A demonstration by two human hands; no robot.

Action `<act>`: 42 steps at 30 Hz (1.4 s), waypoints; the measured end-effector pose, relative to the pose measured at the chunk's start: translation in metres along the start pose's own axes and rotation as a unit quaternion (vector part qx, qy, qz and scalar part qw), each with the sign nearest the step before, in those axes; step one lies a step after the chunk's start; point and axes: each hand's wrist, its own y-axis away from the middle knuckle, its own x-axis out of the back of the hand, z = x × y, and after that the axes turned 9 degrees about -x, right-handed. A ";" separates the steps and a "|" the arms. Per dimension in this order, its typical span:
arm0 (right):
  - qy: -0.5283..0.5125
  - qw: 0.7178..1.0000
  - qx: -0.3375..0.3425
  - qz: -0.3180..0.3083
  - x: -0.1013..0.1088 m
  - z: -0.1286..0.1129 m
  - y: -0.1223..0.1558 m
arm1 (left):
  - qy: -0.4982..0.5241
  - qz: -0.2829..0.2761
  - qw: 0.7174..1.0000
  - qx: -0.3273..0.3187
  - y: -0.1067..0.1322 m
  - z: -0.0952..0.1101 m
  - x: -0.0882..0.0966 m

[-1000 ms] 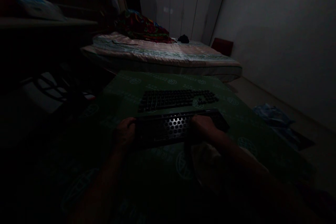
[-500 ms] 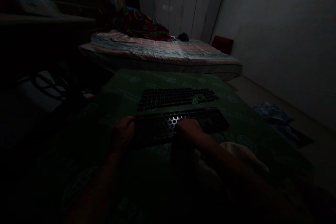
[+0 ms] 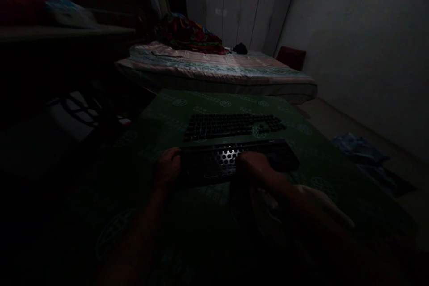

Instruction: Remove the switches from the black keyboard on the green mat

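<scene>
A dark keyboard base lies across the green table in dim light, its key area bare and showing a bright patch of round holes. My left hand grips its left end, thumb on the top edge. Over the middle of the base, my right hand is closed in a fist against the surface; what it holds, if anything, is hidden. Beyond the base, loose black keycaps are laid out in keyboard order. A pale cloth lies by my right forearm.
The green patterned table reaches toward a bed with a bundled red blanket. On the left stands a dark desk with things on it. Crumpled clothing lies on the floor at right.
The whole view has shifted slightly, so things appear farther right. My left hand still holds the base's end, and my right fist stays over its middle with little visible movement.
</scene>
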 end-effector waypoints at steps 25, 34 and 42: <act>-0.037 0.999 -0.019 -0.009 -0.016 -0.002 0.002 | 0.008 -0.010 1.000 0.001 0.004 0.003 -0.001; -0.010 1.000 -0.007 0.003 -0.014 -0.001 -0.001 | 0.011 -0.009 1.000 0.000 0.005 0.003 -0.001; -0.029 0.998 -0.048 0.007 -0.011 -0.027 -0.014 | 0.016 -0.006 1.000 -0.002 0.004 0.003 -0.001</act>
